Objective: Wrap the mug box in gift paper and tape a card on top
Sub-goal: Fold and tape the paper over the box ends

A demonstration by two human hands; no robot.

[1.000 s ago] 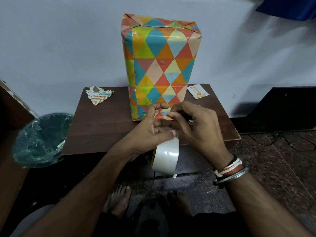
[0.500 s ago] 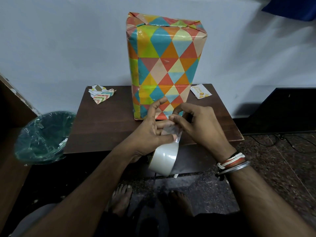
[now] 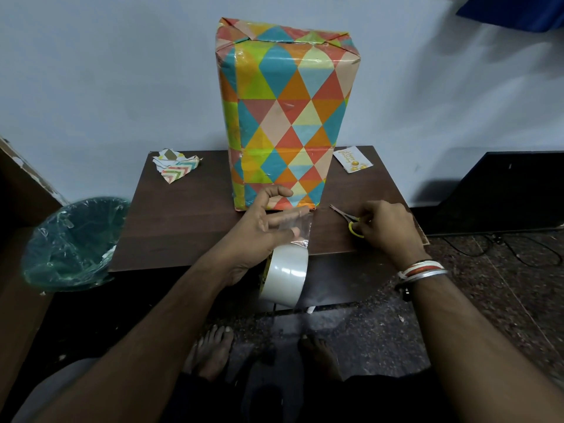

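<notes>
Your box [image 3: 287,117] is wrapped; left hand [image 3: 259,227] holds tape [image 3: 285,276], right hand [image 3: 387,227] grips scissors [image 3: 343,214], the back-corner card [image 3: 353,159] isn't on yet.

One of each; two grips.
One wrapped box [image 3: 283,117], one tape roll [image 3: 287,274] below the left grip [image 3: 262,221], one scissors [image 3: 351,222] at the right grip [image 3: 387,227], one card [image 3: 353,159], one scrap wad [image 3: 175,167], one bin [image 3: 73,242], one desk [image 3: 183,227].

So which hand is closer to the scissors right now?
Right. The right hand holds the scissors by their yellow handle on the table. The left hand is off to their left, pinching the pulled tape strip with the roll hanging below.
</notes>
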